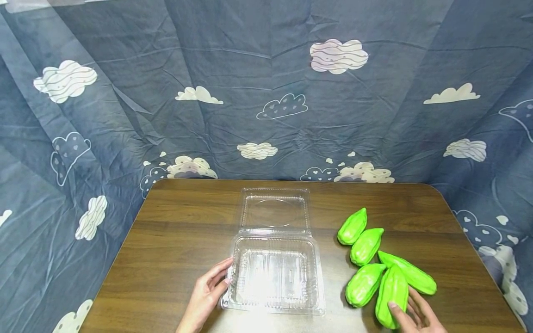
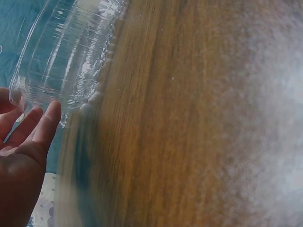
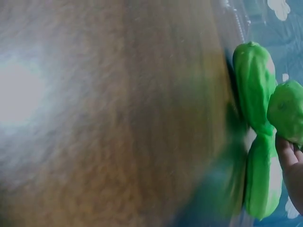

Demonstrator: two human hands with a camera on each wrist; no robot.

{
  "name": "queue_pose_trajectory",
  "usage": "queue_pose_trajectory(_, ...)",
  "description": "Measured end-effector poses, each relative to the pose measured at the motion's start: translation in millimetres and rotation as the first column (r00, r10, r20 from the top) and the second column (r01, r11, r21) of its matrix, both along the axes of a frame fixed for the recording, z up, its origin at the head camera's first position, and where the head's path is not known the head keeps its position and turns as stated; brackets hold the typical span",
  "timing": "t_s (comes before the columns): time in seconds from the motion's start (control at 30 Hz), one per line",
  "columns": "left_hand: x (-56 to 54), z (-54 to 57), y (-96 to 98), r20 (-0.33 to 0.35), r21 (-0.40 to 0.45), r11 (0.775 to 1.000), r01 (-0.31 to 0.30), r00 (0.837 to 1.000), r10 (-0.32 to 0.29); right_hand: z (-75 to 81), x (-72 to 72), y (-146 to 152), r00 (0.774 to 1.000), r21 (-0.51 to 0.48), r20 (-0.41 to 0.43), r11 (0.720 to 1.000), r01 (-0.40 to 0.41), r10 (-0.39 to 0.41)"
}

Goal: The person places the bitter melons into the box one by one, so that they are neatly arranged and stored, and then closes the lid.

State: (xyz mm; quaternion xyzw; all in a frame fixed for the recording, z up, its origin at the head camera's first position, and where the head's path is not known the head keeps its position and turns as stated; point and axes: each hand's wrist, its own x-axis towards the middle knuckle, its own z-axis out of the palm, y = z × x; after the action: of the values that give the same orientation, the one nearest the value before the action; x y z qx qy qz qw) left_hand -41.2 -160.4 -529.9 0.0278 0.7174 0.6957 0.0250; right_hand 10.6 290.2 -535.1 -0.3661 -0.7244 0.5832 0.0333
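A clear plastic clamshell container [image 1: 275,303] lies with its lid [image 1: 275,190] folded back, nothing inside its base. At its left rim, my left hand [image 1: 207,290] pinches the edge between thumb and fingers; the left wrist view shows that hand [image 2: 28,142] at the container's corner [image 2: 61,56]. My right hand [image 1: 418,314] grips a green ribbed gourd [image 1: 393,293], thumb on its near side and fingers along the right. In the right wrist view this held gourd [image 3: 288,111] appears raised in front of two others, one above [image 3: 254,85] and one below [image 3: 263,177].
Several more green gourds lie right of the container: one at the back [image 1: 352,227], one in front of it [image 1: 366,246], one near the held one [image 1: 364,285], and a long one [image 1: 410,274] behind it. A cloud-patterned cloth [image 1: 270,134] hangs behind the brown wooden table [image 1: 175,240].
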Motion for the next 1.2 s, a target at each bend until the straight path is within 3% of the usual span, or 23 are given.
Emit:
queue_pose_trajectory(0.13,0.3,-0.1,-0.4,0.008,0.004,1.000,0.002,1.000,-0.002,15.6,-3.0,-12,0.999,-0.085,-0.015,0.996,0.036,-0.038)
queue_pose_trajectory(0.27,0.2,-0.3,-0.5,0.009,0.008,1.000,0.001,1.000,-0.001,24.6,-8.0,-27,0.989,-0.151,-0.104,0.984,0.091,-0.108)
queue_pose_trajectory(0.47,-0.6,-2.8,-0.1,-0.001,0.011,1.000,-0.007,1.000,0.007,29.4,-13.5,-43,0.975,-0.159,-0.221,0.987,-0.027,-0.009)
queue_pose_trajectory(0.53,-0.9,-3.1,0.1,-0.001,0.012,1.000,-0.006,1.000,0.006,28.9,-13.6,-47,0.957,-0.134,-0.288,0.988,-0.072,0.030)
queue_pose_trajectory(0.6,-0.8,-2.5,0.3,0.010,0.018,1.000,-0.010,1.000,0.010,27.3,-13.4,-50,0.924,-0.120,-0.377,0.986,-0.117,0.064)
queue_pose_trajectory(0.77,-0.1,-0.6,0.0,0.018,0.020,1.000,-0.010,1.000,0.010,27.1,-14.2,-58,0.895,-0.050,-0.425,0.984,-0.171,0.134)
queue_pose_trajectory(0.83,-0.5,-0.9,-0.4,0.014,0.013,1.000,-0.008,1.000,0.008,28.3,-15.5,-62,0.900,-0.024,-0.410,0.985,-0.174,0.149)
queue_pose_trajectory(0.93,-1.7,-1.3,-0.7,0.018,0.004,1.000,-0.011,1.000,0.011,28.4,-17.5,-68,0.878,-0.042,-0.451,0.979,-0.200,0.161)
queue_pose_trajectory(1.2,-1.6,-0.4,-1.7,0.002,-0.014,1.000,-0.004,1.000,0.004,29.3,-23.6,-86,0.779,-0.123,-0.603,0.945,-0.302,0.171)
